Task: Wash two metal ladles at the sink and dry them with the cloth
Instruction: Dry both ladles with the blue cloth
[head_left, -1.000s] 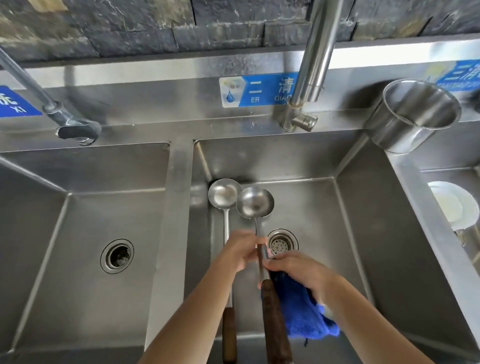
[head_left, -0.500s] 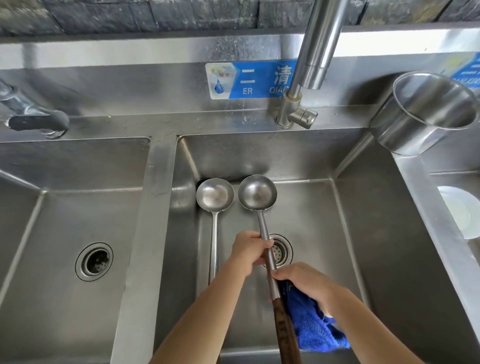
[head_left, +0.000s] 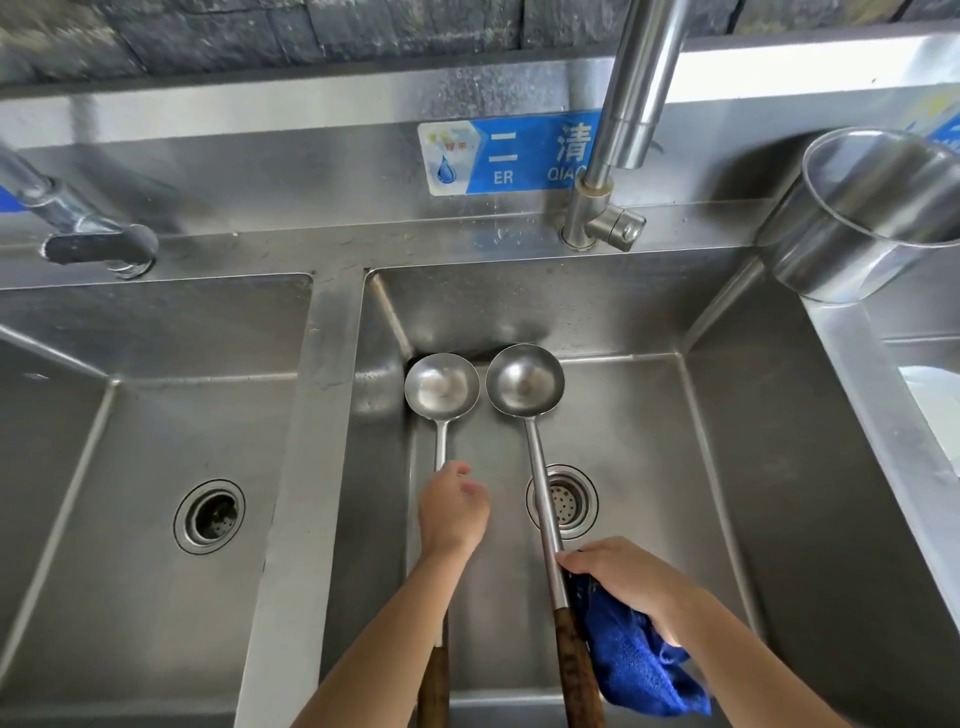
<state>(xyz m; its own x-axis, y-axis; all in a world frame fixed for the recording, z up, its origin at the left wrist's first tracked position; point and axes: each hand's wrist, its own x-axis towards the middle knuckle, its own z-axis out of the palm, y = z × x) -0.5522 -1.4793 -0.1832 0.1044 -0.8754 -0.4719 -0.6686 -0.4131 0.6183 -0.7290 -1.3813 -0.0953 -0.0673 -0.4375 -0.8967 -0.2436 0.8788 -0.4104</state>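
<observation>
Two metal ladles with wooden handles lie side by side in the middle sink basin (head_left: 727, 467), bowls toward the back wall. The left ladle (head_left: 441, 387) has its shaft running under my left hand (head_left: 452, 512), which hovers over it with fingers loosely apart and blurred. The right ladle (head_left: 524, 380) lies across the drain. My right hand (head_left: 623, 577) grips a blue cloth (head_left: 639, 660) and presses it against that ladle's shaft just above its wooden handle (head_left: 576, 670).
A tall faucet (head_left: 639, 104) rises behind the middle basin, and its drain strainer (head_left: 569, 501) sits beside the right ladle. The left basin (head_left: 130, 441) has its own drain and tap (head_left: 98, 244). A steel pot (head_left: 872, 208) stands at the back right above a third basin.
My left hand has let go of the right ladle's shaft and moved left over the left ladle. My right hand with the cloth stays low on the right ladle's shaft.
</observation>
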